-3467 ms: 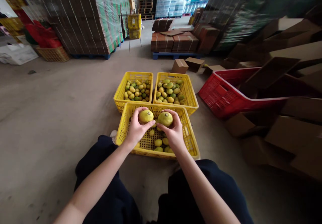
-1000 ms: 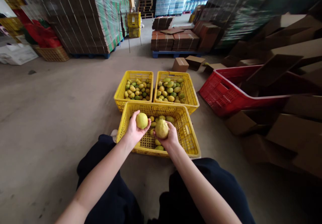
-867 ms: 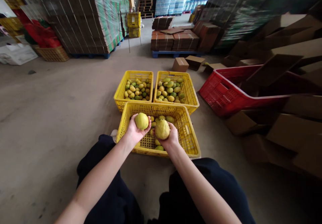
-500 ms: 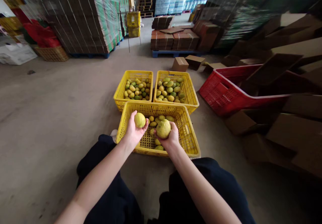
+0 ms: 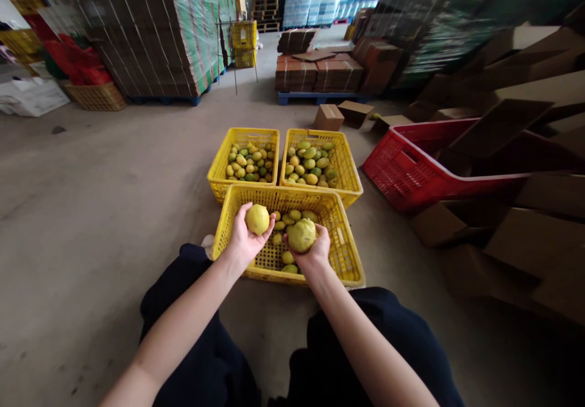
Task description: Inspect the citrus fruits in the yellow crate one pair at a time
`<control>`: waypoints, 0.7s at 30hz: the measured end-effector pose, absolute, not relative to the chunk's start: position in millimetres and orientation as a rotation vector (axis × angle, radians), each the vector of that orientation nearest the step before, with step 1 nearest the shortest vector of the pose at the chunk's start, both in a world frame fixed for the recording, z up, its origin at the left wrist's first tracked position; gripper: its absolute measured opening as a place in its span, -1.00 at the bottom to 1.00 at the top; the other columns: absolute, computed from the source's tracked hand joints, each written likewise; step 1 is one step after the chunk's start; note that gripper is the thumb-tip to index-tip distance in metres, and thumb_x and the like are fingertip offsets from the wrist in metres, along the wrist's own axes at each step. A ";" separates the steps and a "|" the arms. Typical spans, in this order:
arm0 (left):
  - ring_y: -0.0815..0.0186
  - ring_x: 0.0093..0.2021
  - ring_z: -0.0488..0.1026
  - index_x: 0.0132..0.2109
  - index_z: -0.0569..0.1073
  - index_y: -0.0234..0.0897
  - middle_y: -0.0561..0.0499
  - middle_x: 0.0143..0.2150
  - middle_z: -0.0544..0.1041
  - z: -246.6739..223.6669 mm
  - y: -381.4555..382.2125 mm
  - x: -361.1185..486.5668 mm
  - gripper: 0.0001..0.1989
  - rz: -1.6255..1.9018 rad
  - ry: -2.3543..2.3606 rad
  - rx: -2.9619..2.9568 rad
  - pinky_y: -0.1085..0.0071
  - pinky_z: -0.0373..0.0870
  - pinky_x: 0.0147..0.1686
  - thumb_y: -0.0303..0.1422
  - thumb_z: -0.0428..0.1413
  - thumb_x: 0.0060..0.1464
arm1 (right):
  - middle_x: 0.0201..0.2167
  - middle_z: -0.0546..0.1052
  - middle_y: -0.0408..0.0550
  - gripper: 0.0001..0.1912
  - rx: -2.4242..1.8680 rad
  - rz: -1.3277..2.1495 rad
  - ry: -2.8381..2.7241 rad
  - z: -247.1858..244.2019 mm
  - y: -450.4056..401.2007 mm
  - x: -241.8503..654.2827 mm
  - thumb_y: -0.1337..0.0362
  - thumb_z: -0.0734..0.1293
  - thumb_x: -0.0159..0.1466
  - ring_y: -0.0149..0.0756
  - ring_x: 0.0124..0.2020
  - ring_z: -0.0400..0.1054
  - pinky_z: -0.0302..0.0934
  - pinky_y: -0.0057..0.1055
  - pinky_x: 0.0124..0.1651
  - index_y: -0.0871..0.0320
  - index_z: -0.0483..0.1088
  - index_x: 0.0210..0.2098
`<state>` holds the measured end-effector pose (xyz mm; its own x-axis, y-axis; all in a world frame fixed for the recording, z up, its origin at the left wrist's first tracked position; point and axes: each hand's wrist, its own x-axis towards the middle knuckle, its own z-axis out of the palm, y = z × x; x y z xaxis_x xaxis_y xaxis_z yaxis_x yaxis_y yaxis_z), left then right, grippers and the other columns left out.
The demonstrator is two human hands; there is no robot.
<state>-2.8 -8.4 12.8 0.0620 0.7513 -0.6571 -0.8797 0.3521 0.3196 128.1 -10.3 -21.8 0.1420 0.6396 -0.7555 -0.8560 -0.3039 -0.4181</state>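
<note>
My left hand [image 5: 244, 236] cups a smooth, roundish yellow fruit [image 5: 258, 219]. A larger, lumpy yellow-green fruit [image 5: 301, 235] rests in my right hand [image 5: 316, 251], its fingers curled around the underside. Both fruits look like lemons or quinces; I cannot tell which. The two hands are side by side above the near yellow crate [image 5: 351, 267], apart from each other. Several more yellow-green fruits [image 5: 289, 257] lie on the crate's perforated floor, partly hidden by my right hand.
Behind stand two yellow crates, left [image 5: 214, 172] and right [image 5: 350, 175], holding many fruits. To the right are a red crate [image 5: 397, 172] and heaped cardboard boxes [image 5: 534, 236]. Flattened cartons lie on a blue pallet [image 5: 301, 97]. Wrapped stacks [image 5: 196, 29] rise at the back left.
Both fruits have turned slightly in my hands, showing different sides. Each hand has shifted a little to the right, still over the near crate.
</note>
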 end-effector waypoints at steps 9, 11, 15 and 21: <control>0.28 -0.41 0.50 -0.31 0.40 -0.35 -0.08 -0.40 0.49 9.9 -9.0 -0.9 -0.78 1.212 0.903 -0.202 0.41 0.51 -0.47 -0.35 -0.08 0.20 | -0.59 0.41 -0.17 -0.84 -1.222 1.621 0.272 -24.9 -8.5 125.2 0.32 0.10 0.25 -0.28 -0.52 0.36 0.38 -0.27 -0.42 0.10 0.27 -0.40; 0.28 -0.40 0.49 -0.34 0.38 -0.32 -0.04 -0.42 0.46 10.1 -8.7 0.3 -0.84 1.250 0.925 -0.207 0.38 0.53 -0.43 -0.32 0.03 0.14 | -0.57 0.44 -0.17 -0.87 -1.227 1.638 0.243 -25.0 -9.0 124.1 0.31 0.13 0.25 -0.29 -0.51 0.36 0.38 -0.28 -0.42 0.09 0.28 -0.38; 0.31 -0.42 0.48 -0.35 0.38 -0.31 -0.03 -0.43 0.46 11.5 -9.4 0.4 -0.85 1.235 0.914 -0.183 0.42 0.51 -0.45 -0.32 0.05 0.13 | -0.58 0.44 -0.16 -0.86 -1.241 1.681 0.226 -23.6 -9.9 125.1 0.26 0.15 0.25 -0.28 -0.50 0.37 0.38 -0.26 -0.39 0.10 0.30 -0.38; 0.31 -0.47 0.48 -0.31 0.41 -0.37 -0.12 -0.39 0.50 9.0 -10.3 -1.7 -0.65 1.128 0.902 -0.163 0.46 0.44 -0.57 -0.33 -0.21 0.24 | -0.63 0.42 -0.11 -0.75 -1.223 1.698 0.247 -21.5 -9.7 128.6 0.25 0.08 0.26 -0.21 -0.48 0.42 0.36 -0.25 -0.39 0.13 0.34 -0.41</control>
